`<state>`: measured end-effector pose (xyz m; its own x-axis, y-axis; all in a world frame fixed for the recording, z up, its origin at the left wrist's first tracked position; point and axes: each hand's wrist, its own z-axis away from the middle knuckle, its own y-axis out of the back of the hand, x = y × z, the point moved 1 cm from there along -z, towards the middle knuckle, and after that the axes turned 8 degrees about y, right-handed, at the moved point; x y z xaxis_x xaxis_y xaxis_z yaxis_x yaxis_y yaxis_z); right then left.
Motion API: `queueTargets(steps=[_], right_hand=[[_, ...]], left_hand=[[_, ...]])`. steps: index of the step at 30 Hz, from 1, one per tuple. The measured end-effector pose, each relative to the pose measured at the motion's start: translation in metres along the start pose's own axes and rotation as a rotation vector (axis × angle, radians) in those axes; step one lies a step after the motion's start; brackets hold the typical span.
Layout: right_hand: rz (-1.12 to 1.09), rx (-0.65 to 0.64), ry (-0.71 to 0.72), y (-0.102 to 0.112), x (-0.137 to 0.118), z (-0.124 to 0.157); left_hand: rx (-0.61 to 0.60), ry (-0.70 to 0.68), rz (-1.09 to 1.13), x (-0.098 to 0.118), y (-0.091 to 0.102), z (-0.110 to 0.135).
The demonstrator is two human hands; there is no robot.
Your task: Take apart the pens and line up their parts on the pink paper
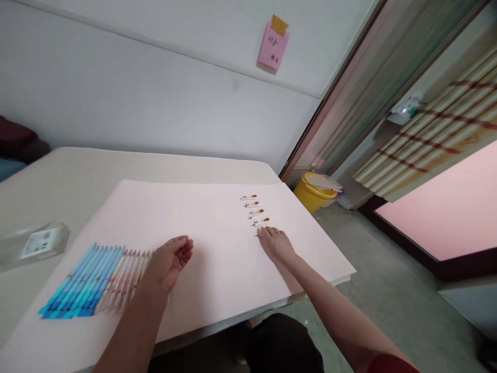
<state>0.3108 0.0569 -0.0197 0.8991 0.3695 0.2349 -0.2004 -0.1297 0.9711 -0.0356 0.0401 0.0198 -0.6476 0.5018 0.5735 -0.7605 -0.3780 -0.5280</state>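
My right hand [276, 244] lies palm down at the right of the white board, its fingers over a small piece whose thin dark tip [257, 235] sticks out to the left. Just beyond it several short white-and-brown pieces with thin tips [260, 221] lie in a column, spaced apart. My left hand [175, 259] hovers over the board with its fingers loosely curled and nothing visible in them. Beside and partly behind the left forearm lie pink-and-white pens [121, 280] in a row. Blue pens [83, 280] lie side by side to their left.
The white board [229, 280] rests on a pale table [93, 166]. A clear plastic bag with a white label [41, 242] lies at the left. A yellow bin [312, 192] stands on the floor past the table's right end. A pink note [273, 45] is taped to the wall.
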Motion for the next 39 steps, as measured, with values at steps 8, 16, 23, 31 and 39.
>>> queueTargets(steps=[8, 16, 23, 31, 39], right_hand=[[-0.17, -0.031, 0.297, 0.073, -0.11, -0.024], [-0.426, -0.035, 0.402, 0.09, -0.209, -0.041], [-0.471, 0.041, 0.534, 0.053, -0.24, -0.037], [-0.453, 0.05, 0.224, 0.064, -0.205, -0.039], [-0.456, -0.194, 0.088, 0.048, -0.22, -0.041]], left_hand=[[0.027, -0.178, 0.044, 0.029, 0.016, 0.009], [0.142, -0.415, 0.084, 0.064, 0.046, 0.026], [0.119, -0.354, 0.057, 0.061, 0.039, 0.024], [0.104, -0.353, 0.023, 0.057, 0.038, 0.021], [0.1, -0.324, -0.001, 0.047, 0.033, 0.022]])
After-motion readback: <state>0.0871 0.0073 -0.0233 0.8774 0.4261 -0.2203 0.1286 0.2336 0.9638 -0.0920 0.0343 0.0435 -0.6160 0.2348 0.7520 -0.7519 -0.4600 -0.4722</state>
